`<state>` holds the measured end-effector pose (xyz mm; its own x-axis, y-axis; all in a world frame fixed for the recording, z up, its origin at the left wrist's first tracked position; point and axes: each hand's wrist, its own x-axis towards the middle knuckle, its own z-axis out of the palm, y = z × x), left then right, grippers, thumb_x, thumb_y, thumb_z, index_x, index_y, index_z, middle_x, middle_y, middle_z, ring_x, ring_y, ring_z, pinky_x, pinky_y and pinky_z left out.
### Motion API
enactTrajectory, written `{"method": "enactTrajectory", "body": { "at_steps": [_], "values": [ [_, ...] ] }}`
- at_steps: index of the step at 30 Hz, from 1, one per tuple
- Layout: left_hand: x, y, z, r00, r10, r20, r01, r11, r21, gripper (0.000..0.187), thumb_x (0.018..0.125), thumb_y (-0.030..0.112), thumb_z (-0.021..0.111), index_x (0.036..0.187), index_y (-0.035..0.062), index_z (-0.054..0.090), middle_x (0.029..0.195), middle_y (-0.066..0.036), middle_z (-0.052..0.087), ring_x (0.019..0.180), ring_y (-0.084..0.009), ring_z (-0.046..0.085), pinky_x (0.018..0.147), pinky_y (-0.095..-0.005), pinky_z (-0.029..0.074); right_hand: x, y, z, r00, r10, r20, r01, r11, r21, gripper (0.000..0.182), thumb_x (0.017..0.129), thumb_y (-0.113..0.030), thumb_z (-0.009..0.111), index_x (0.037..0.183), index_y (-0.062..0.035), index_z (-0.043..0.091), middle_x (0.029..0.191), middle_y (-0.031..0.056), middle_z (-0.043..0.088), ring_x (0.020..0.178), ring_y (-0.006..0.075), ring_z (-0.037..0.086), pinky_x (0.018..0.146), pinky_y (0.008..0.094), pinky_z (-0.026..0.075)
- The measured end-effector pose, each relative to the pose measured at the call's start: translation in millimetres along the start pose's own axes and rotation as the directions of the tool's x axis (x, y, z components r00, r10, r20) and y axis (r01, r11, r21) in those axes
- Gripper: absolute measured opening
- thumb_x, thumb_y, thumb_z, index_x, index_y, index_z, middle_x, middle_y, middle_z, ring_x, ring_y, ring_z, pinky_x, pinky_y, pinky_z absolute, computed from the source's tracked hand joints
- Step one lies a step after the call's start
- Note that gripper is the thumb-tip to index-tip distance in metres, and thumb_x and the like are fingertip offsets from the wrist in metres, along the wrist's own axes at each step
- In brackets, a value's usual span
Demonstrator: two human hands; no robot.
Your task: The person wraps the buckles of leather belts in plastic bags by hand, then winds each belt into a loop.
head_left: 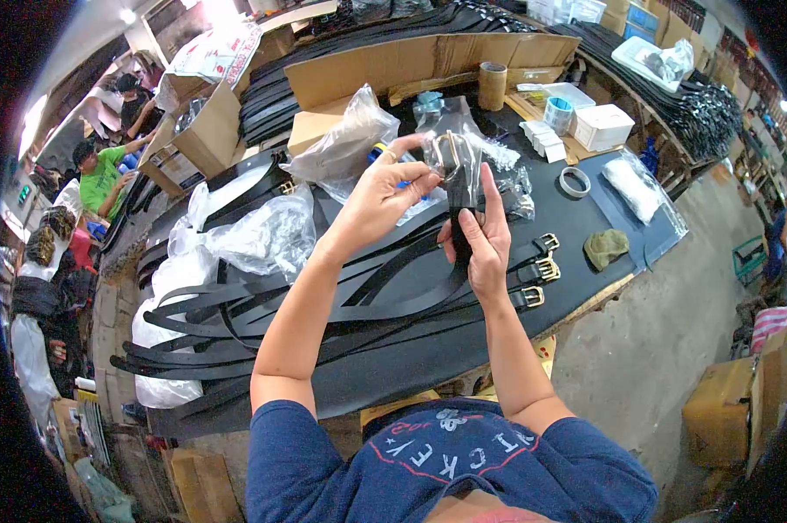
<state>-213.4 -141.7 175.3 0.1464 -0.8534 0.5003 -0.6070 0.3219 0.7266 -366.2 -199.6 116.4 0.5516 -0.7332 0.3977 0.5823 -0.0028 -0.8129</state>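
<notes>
A black belt (459, 228) hangs from my hands above the table, its gold-coloured buckle (448, 153) at the top with clear plastic (470, 166) around it. My left hand (386, 193) is closed at the buckle's left side, thumb and fingers pinching there; whether they grip metal or only plastic is hard to see. Just below the buckle, my right hand (482, 242) grips the strap between thumb and fingers, its index finger pointing up along the plastic. The strap's lower part curves left over other black belts (236, 301) on the table.
More buckles (546, 268) lie at the dark table's (376, 370) right side. Crumpled plastic bags (275, 231), a tape roll (575, 181), an olive cloth item (605, 248) and a white box (603, 126) surround the work area. A cardboard barrier (367, 74) stands behind. Two people sit far left.
</notes>
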Motion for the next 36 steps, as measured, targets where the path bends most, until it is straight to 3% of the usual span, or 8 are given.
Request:
{"method": "enactTrajectory", "body": {
  "at_steps": [6, 10, 12, 14, 15, 26, 31, 36],
  "values": [
    [-10.5, 8.5, 1.3, 0.992, 0.103, 0.078, -0.108, 0.992, 0.063, 0.017, 0.088, 0.012, 0.056, 0.095, -0.0017, 0.064, 0.145, -0.011, 0.03, 0.119, -0.0279, 0.048, 0.093, -0.0334, 0.042, -1.8, 1.3, -0.7, 1.0, -0.012, -0.011, 0.012, 1.0, 0.007, 0.055, 0.093, -0.013, 0.047, 0.142, -0.0113, 0.023, 0.071, 0.007, 0.059, 0.051, 0.009, 0.05, 0.044, 0.0202, 0.039],
    [-17.9, 11.4, 11.7, 0.992, 0.095, 0.087, -0.108, 0.981, 0.163, 0.016, 0.087, 0.015, 0.058, 0.09, 0.0007, 0.066, 0.143, -0.014, 0.033, 0.125, -0.0251, 0.042, 0.097, -0.0334, 0.038, -2.1, 8.0, -6.6, 0.999, 0.027, -0.019, -0.026, 0.998, 0.051, 0.037, 0.094, -0.013, 0.047, 0.129, -0.0066, 0.037, 0.072, 0.0063, 0.058, 0.053, 0.009, 0.05, 0.045, 0.0204, 0.04],
    [-18.2, 9.0, 11.6, 0.987, 0.141, 0.07, -0.153, 0.967, 0.203, 0.023, 0.09, 0.021, 0.055, 0.093, 0.0003, 0.065, 0.137, -0.015, 0.041, 0.116, -0.0233, 0.051, 0.094, -0.0333, 0.04, -2.7, 9.7, -10.2, 1.0, 0.009, 0.008, -0.009, 0.999, 0.049, 0.031, 0.094, -0.013, 0.047, 0.123, -0.0057, 0.039, 0.071, 0.0069, 0.058, 0.053, 0.0094, 0.049, 0.046, 0.0206, 0.039],
    [-13.5, 6.4, 6.5, 0.98, -0.199, -0.01, 0.192, 0.954, -0.232, 0.032, 0.094, 0.027, 0.049, 0.102, -0.0008, 0.063, 0.125, -0.013, 0.054, 0.107, -0.0199, 0.057, 0.091, -0.0314, 0.042, -4.2, 10.1, -10.2, 0.999, -0.007, 0.037, 0.005, 0.999, 0.05, 0.024, 0.094, -0.013, 0.047, 0.116, -0.0047, 0.041, 0.071, 0.0074, 0.058, 0.052, 0.0099, 0.049, 0.046, 0.0208, 0.039],
    [-6.8, 8.8, 6.1, 0.988, -0.148, -0.036, 0.123, 0.915, -0.385, 0.04, 0.096, 0.031, 0.044, 0.112, -0.0026, 0.058, 0.111, -0.008, 0.062, 0.098, -0.017, 0.06, 0.088, -0.0284, 0.044, -5.5, 10.3, -9.0, 0.999, -0.013, 0.052, 0.012, 1.0, 0.008, 0.023, 0.095, -0.013, 0.047, 0.115, -0.0045, 0.041, 0.07, 0.008, 0.058, 0.052, 0.0101, 0.049, 0.046, 0.021, 0.039],
    [9.4, 21.1, 17.0, 0.977, -0.212, 0.035, 0.188, 0.765, -0.616, 0.045, 0.096, 0.036, 0.043, 0.111, -0.0028, 0.058, 0.104, -0.015, 0.065, 0.091, -0.0178, 0.064, 0.082, -0.0282, 0.05, -3.6, 6.2, -7.3, 0.996, 0.029, 0.083, -0.033, 0.999, 0.04, 0.02, 0.095, -0.015, 0.046, 0.108, -0.0021, 0.04, 0.068, 0.0121, 0.06, 0.046, 0.0112, 0.048, 0.045, 0.0206, 0.038],
    [4.8, 31.2, 21.0, 0.973, -0.226, 0.047, 0.2, 0.725, -0.659, 0.041, 0.097, 0.032, 0.044, 0.11, -0.0028, 0.06, 0.098, -0.007, 0.065, 0.089, -0.0127, 0.062, 0.082, -0.0273, 0.049, -3.4, 10.1, -12.0, 0.992, -0.009, 0.125, -0.003, 0.996, 0.09, 0.012, 0.095, -0.01, 0.045, 0.105, -0.0031, 0.042, 0.07, 0.0117, 0.061, 0.049, 0.0113, 0.051, 0.045, 0.0218, 0.041],
    [-4.0, 18.6, 30.4, 0.971, -0.231, -0.06, 0.16, 0.815, -0.557, 0.03, 0.092, 0.022, 0.055, 0.107, -0.0027, 0.062, 0.092, -0.005, 0.065, 0.083, -0.0088, 0.061, 0.075, -0.0239, 0.05, -2.9, 7.9, -10.6, 0.995, 0.015, 0.098, -0.02, 0.999, 0.049, 0.011, 0.094, -0.009, 0.047, 0.101, -0.0001, 0.048, 0.074, 0.0114, 0.062, 0.056, 0.0132, 0.058, 0.05, 0.0233, 0.047]
  ]
}}
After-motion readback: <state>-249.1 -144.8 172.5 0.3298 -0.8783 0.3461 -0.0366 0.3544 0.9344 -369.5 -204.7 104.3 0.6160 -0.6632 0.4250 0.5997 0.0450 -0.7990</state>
